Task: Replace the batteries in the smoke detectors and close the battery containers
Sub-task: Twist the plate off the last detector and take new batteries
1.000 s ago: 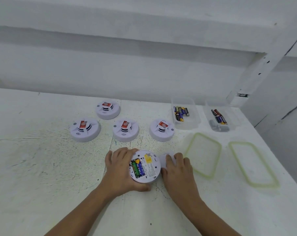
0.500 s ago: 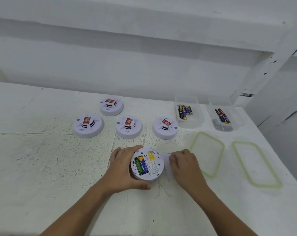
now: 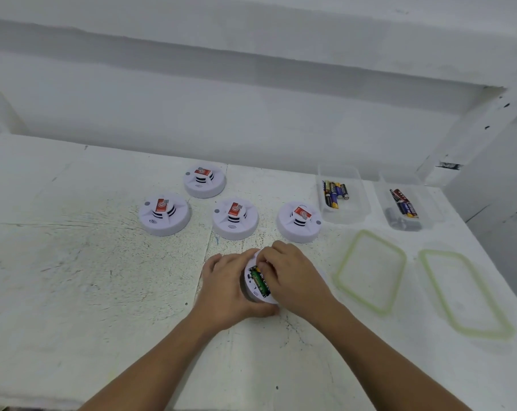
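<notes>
Scuffed white table (image 3: 73,292): left hand (image 3: 224,287) grips upturned round white plastic smoke detector (image 3: 253,293); right hand (image 3: 293,277) probes its open bay, grasp unclear; four upright detectors (image 3: 235,218) at twelve o'clock seemingly remain.

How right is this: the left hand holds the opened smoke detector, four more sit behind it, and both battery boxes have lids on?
Only the lids are wrong: in the head view both battery boxes are open, their lids lying on the table in front. The rest holds.
</notes>
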